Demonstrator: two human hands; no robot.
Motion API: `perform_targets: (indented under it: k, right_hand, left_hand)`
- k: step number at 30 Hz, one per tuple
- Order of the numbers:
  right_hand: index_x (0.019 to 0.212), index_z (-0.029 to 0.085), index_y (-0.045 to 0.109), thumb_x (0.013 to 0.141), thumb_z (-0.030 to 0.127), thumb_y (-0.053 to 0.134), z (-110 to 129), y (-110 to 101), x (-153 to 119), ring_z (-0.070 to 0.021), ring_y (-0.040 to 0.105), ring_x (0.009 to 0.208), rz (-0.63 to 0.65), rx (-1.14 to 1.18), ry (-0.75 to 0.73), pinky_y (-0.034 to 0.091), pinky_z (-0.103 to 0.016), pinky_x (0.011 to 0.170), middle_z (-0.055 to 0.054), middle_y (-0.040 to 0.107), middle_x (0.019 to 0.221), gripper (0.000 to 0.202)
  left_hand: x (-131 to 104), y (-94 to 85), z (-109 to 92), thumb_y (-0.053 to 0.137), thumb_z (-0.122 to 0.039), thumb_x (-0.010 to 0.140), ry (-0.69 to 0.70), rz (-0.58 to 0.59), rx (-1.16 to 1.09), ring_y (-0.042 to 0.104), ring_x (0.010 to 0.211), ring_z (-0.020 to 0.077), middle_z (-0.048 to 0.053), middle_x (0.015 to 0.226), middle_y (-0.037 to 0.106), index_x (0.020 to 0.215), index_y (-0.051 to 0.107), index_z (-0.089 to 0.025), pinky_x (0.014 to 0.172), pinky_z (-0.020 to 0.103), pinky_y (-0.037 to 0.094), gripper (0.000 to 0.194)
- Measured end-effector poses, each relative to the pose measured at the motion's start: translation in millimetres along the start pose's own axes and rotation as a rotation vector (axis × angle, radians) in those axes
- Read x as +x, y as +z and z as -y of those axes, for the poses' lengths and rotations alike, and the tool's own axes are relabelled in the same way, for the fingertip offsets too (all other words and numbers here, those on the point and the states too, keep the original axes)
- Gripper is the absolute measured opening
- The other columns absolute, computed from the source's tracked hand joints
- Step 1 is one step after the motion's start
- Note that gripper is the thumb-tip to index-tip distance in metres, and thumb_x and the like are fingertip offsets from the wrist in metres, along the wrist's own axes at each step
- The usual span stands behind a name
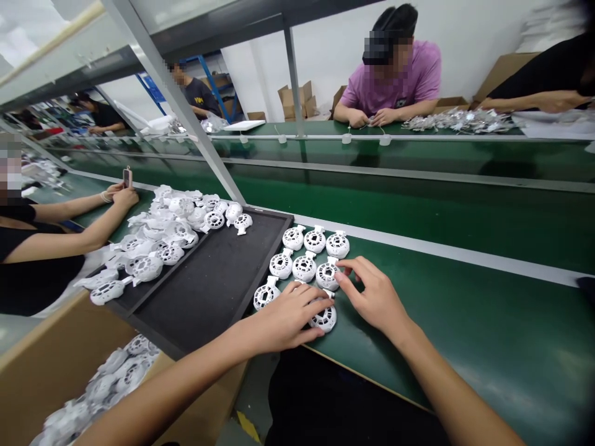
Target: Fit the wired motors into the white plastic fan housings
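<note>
Round white plastic housings with slotted faces and small tabs stand in rows on the green bench [455, 297]. My left hand [290, 316] reaches over the nearest row, its thumb and fingers around the edges of the front right housing [325, 319]. It partly hides the parts beneath it. My right hand [374, 297] has its thumb and index finger at the right edge of the housing [327, 276] one row behind. To the left of my left hand sits another housing [266, 297]; the back row includes a corner housing [337, 245].
A black tray [209, 272] lies left of the rows, with a heap of white housings [162, 229] along its far left side. Below it, a cardboard box [41, 347] holds more housings. A metal post [186, 111] rises behind the tray. Co-workers sit across and at left.
</note>
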State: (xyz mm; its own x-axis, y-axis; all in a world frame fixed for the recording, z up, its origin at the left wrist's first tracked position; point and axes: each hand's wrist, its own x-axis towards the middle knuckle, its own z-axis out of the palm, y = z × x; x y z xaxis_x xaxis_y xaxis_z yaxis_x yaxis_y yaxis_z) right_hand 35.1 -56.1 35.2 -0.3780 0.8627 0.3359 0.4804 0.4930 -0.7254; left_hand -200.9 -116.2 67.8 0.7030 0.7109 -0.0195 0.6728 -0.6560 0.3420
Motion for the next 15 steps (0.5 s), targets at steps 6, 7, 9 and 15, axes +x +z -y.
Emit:
perform_targets:
  k: [6,7,9,15]
  right_hand:
    - [0.120,0.029,0.068,0.106,0.043,0.051,3,-5,1,-0.0217,0.066,0.098,0.013,0.021,0.032,0.051,-0.034,0.084,-0.003,0.067,0.101,0.026]
    - [0.120,0.029,0.067,0.107,0.044,0.051,3,-6,1,-0.0216,0.066,0.098,0.013,0.023,0.039,0.052,-0.034,0.083,-0.003,0.068,0.102,0.026]
    - [0.120,0.030,0.068,0.106,0.046,0.050,2,-9,-1,-0.0214,0.066,0.096,0.002,0.020,0.053,0.052,-0.033,0.082,-0.003,0.068,0.102,0.028]
    - [0.118,0.033,0.068,0.105,0.056,0.048,-2,-11,-1,-0.0196,0.066,0.081,0.005,0.009,0.107,0.051,-0.031,0.067,-0.002,0.068,0.100,0.034]
  left_hand:
    - [-4,-9.4,-2,0.063,-0.040,0.101,0.000,-0.071,0.040,0.055,0.131,0.0318,0.012,0.148,0.057,0.150,0.049,-0.027,0.107,0.049,0.044,0.053]
    - [-5,-16.2,5,0.061,-0.039,0.102,-0.014,-0.113,0.057,0.055,0.131,0.0305,0.012,0.147,0.058,0.149,0.051,-0.027,0.108,0.047,0.045,0.049]
    - [-9,-36.2,34,0.054,-0.036,0.105,-0.106,-0.224,0.132,0.056,0.131,0.0281,0.010,0.142,0.062,0.143,0.056,-0.028,0.109,0.045,0.044,0.038]
    - [-62,-108.4,179,0.057,-0.044,0.098,-0.894,-0.412,0.517,0.040,0.146,0.0420,0.021,0.159,0.044,0.148,0.052,-0.017,0.116,0.060,0.037,0.057]
